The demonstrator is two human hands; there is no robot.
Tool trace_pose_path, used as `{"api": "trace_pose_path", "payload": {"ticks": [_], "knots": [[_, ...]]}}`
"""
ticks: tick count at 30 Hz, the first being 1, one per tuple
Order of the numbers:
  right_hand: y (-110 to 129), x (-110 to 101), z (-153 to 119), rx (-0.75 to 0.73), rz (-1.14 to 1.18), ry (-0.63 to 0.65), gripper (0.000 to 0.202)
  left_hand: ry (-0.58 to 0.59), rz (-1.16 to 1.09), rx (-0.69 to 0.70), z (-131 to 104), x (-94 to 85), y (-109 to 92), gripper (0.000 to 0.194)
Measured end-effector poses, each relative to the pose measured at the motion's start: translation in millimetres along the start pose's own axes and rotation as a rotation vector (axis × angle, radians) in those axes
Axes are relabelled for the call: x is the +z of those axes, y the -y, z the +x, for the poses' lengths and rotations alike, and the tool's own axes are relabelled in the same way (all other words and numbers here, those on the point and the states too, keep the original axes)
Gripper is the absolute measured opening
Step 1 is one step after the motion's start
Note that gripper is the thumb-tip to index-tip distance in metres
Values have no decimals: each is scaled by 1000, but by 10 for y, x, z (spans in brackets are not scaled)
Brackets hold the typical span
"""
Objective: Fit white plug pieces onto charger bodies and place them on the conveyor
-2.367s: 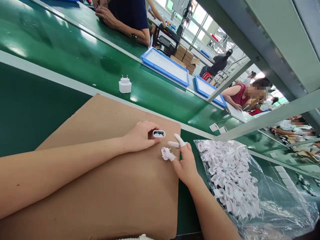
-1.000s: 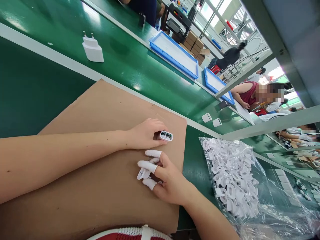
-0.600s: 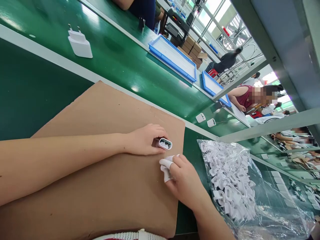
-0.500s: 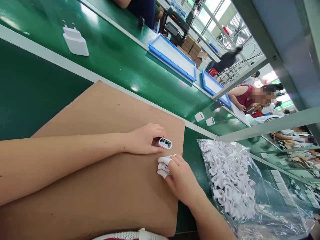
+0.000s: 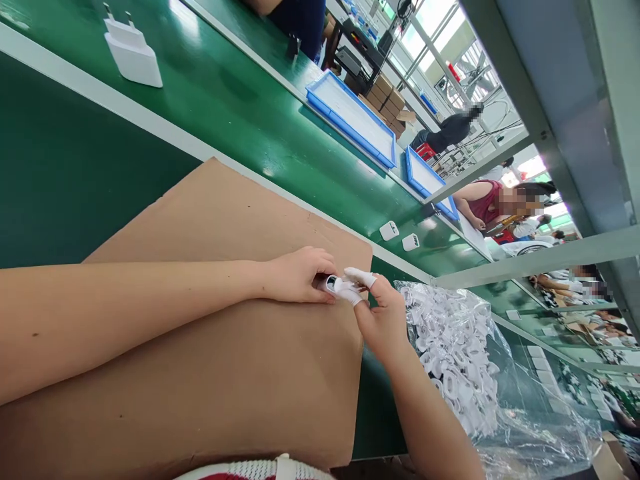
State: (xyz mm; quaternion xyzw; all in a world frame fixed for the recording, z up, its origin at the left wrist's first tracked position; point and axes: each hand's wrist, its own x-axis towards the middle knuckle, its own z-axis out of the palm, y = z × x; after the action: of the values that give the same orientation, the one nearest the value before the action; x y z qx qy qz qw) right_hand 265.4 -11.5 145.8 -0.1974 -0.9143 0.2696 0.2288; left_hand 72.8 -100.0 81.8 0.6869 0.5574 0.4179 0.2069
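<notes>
My left hand [image 5: 300, 275] is closed round a white plastic housing [image 5: 330, 284], whose open end faces right. My right hand [image 5: 383, 307], with white covers on its fingertips, pinches a small white part [image 5: 353, 285] at that open end. Both hands are above the right side of a brown cardboard sheet [image 5: 240, 373]. How far the small part sits in the housing is hidden by the fingers. Right of my right hand lies a clear plastic bag [image 5: 530, 407] with several white parts [image 5: 457, 360] in it.
A white plug adapter [image 5: 134, 55] stands on the green belt [image 5: 230, 133] at the upper left. Two white housings [image 5: 400, 236] lie farther right on it. Blue trays [image 5: 353, 117] line the far side. A metal frame [image 5: 540, 260] crosses the right; people sit beyond.
My right hand has moved up and brought the small white part against the open end of the housing. My left hand still holds the housing. The whole view has shifted slightly.
</notes>
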Motion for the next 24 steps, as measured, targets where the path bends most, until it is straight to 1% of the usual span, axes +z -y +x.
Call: {"api": "trace_pose_path", "payload": {"ticks": [2,3,5,6,7,8,9,10,11,12,13,15,17,18,19,20,21,22,23,24], "knots": [[14,4,55,49,36,-6,30,33,-13,-12,0,-60,-12,22],[15,6,68,99,85,-15,29,70,-23,-16,-3,-102,-20,20],[2,15,68,241,254,-31,29,159,-40,-24,-16,-184,-45,16],[-13,24,58,317,360,-32,30,189,-40,-33,-26,-212,-64,19],[-34,34,44,389,466,-30,31,200,-28,-51,-36,-223,-86,27],[-58,47,26,455,564,-26,32,185,-8,-81,-44,-215,-113,39],[-84,58,8,510,649,-24,33,136,17,-128,-50,-187,-142,54],[-110,69,-10,556,721,-26,35,66,38,-184,-53,-143,-172,69],[-133,76,-27,594,778,-34,37,-6,48,-244,-52,-90,-200,81],[-153,80,-41,623,823,-45,38,-68,45,-297,-48,-35,-223,84],[-170,81,-53,642,855,-59,39,-115,31,-338,-44,14,-241,79],[-194,75,-69,651,882,-90,40,-146,-12,-353,-37,77,-253,61],[-208,67,-80,631,858,-126,40,-92,-60,-275,-43,89,-237,45],[-212,64,-85,610,831,-145,40,-42,-91,-224,-52,84,-221,42],[-214,62,-92,586,799,-162,39,6,-125,-180,-64,79,-201,46],[-215,63,-99,558,766,-178,39,42,-152,-152,-75,77,-179,56],[-215,64,-109,528,732,-192,38,52,-165,-144,-85,79,-158,68],[-214,66,-120,494,698,-203,37,32,-161,-154,-92,85,-138,80],[-213,67,-133,457,664,-208,35,-3,-145,-172,-92,92,-122,86],[-213,67,-146,417,630,-207,32,-31,-129,-186,-88,97,-112,87]]}}
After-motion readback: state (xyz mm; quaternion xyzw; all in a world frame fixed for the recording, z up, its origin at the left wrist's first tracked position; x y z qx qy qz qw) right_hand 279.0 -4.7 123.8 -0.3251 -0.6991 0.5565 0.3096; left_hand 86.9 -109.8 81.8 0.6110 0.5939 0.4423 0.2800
